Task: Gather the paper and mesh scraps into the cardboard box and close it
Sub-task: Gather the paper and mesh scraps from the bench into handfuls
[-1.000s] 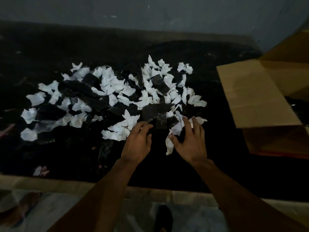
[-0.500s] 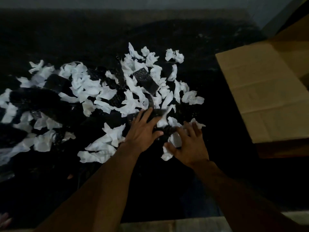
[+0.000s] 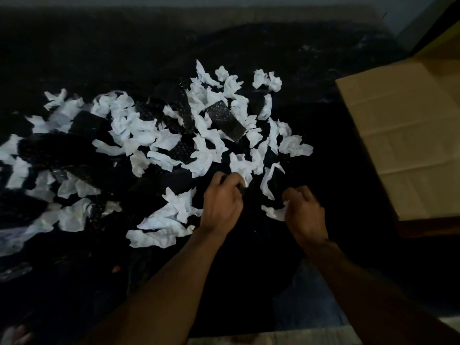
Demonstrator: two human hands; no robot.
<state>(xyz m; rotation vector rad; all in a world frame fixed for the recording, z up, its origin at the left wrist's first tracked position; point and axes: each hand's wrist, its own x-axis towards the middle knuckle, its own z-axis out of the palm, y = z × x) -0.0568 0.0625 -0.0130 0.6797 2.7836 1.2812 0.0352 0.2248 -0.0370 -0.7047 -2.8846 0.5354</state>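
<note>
Several crumpled white paper scraps (image 3: pixel 159 140) and black mesh scraps (image 3: pixel 225 119) lie spread over a dark surface. My left hand (image 3: pixel 221 202) is curled at the near edge of the pile, fingers closed on a dark mesh piece and a white scrap. To its right, my right hand (image 3: pixel 305 212) pinches a white paper scrap (image 3: pixel 275 212) between thumb and fingers. The cardboard box (image 3: pixel 408 143) stands at the right edge with a flap folded out toward the pile; its inside is hidden.
The dark sheet (image 3: pixel 124 46) covers the whole work area up to a grey wall at the top. A pale floor strip (image 3: pixel 273 341) shows along the bottom edge. Bare dark surface lies between my right hand and the box.
Both hands went from flat, spread fingers on the scraps to curled grips. The right hand drew back to the right with a white scrap; the view shifted slightly.
</note>
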